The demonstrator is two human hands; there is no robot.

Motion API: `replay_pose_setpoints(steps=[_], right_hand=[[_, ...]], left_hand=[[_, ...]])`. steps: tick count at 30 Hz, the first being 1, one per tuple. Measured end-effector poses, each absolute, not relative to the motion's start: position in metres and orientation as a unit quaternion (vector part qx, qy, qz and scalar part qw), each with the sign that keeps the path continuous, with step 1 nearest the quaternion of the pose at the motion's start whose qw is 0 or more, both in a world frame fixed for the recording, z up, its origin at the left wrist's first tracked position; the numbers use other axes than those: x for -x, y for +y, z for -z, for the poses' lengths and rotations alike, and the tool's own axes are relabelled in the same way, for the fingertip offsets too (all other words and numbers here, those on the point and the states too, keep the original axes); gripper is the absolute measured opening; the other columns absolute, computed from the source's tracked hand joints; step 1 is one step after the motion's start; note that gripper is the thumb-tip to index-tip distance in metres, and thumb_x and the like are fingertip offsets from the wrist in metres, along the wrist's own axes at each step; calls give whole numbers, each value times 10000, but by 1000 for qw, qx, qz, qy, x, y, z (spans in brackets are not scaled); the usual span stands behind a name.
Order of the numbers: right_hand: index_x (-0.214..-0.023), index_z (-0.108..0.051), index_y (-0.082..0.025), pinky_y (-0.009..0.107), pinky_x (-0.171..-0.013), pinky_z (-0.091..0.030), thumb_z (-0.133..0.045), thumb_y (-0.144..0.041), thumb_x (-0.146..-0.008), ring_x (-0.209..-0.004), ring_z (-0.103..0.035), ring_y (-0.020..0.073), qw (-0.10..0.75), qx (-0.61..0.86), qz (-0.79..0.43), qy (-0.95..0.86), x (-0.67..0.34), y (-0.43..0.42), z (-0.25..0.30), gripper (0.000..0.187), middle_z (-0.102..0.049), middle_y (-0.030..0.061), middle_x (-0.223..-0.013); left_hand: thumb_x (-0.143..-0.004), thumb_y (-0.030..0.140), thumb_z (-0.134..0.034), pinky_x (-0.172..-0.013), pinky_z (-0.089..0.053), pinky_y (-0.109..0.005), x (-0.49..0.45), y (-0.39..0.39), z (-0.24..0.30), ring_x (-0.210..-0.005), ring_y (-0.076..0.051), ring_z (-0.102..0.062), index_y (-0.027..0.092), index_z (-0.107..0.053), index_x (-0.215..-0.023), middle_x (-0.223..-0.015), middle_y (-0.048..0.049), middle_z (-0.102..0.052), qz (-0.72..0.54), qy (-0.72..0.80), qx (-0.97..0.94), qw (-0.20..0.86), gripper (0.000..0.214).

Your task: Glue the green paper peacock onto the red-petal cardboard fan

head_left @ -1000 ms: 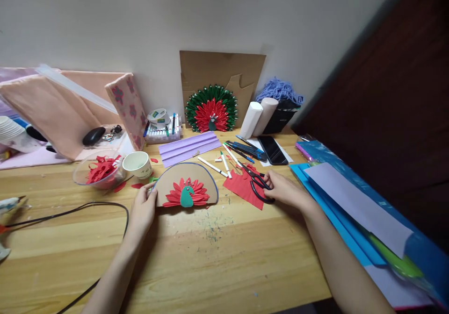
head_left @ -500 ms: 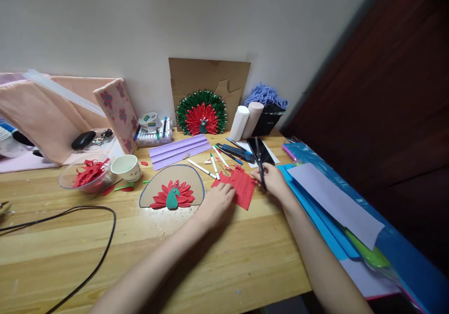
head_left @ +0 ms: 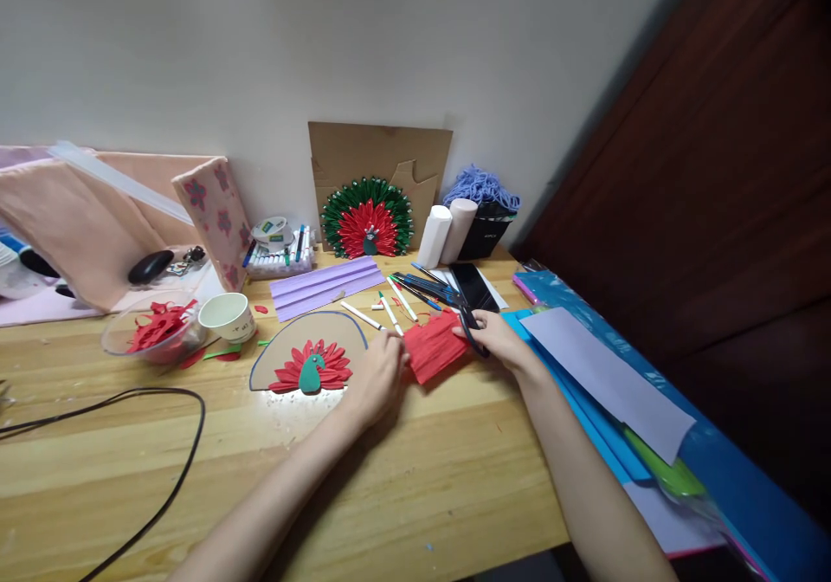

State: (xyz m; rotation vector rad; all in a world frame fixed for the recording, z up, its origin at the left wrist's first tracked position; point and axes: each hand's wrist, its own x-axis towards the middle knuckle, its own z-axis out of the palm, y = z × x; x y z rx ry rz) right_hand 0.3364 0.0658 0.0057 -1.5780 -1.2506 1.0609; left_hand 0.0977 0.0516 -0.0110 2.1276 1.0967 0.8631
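Note:
A piece of red crepe paper [head_left: 436,350] is held slightly above the wooden table, between my two hands. My left hand [head_left: 382,372] pinches its left edge with closed fingers. In my right hand [head_left: 499,338] is a pair of dark scissors [head_left: 475,331], with the fingertips also at the paper's right edge. The blades point away, up and left, over the pens. To the left of my left hand lies a cardboard half-circle [head_left: 273,365] outlined in blue, bearing a green peacock body [head_left: 312,376] and red paper feathers [head_left: 334,358].
Markers [head_left: 360,314], blue pens [head_left: 425,287] and a phone [head_left: 473,287] lie beyond the paper. A clear bowl [head_left: 113,339] of red scraps and a paper cup [head_left: 227,318] stand left. A finished peacock panel [head_left: 383,145] leans on the wall. Blue sheets [head_left: 584,417] lie right.
My left hand has gone from lying on the red paper to gripping its left edge. The paper is turned and raised, and the scissors have tilted lower in my right hand.

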Motion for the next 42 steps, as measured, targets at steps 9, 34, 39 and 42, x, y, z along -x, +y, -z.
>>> replay_pose_setpoints(steps=[9,34,39,42], right_hand=[[-749,-407,-201,178,-417,-227,-798,-413,-549,-428,-305,26,501,501,-536,-459,-308,59,-23,488,-351,-110,-541],[-656,-545,-166,218,-429,-419,-721,-460,-669,-440,-536,93,663,473,-429,-392,-265,60,-36,343,-649,8,-603],[-654,-535,-156,237,-493,-458,-803,-376,-562,-576,-595,132,513,498,-505,-484,-259,65,-49,358,-688,51,-747],[-624,-495,-161,220,-512,-455,-829,-263,-519,-606,-586,123,418,473,-542,-554,-251,64,-48,365,-657,13,-712]], left_hand=[[-687,539,-659,-785,-502,-321,-106,59,-26,-829,-219,-664,125,-646,-884,-838,-96,-706,-380,452,-423,687,459],[-630,388,-733,-666,-461,-284,-48,116,-73,-736,-186,-625,139,-677,-867,-839,-62,-695,-334,400,-640,565,348],[-634,405,-730,-530,-375,-219,-31,118,-88,-615,-135,-557,157,-683,-774,-709,-11,-652,-123,319,-767,543,289],[-599,423,-753,-479,-325,-212,-27,123,-89,-537,-118,-510,162,-697,-767,-630,5,-623,-48,306,-802,510,316]])
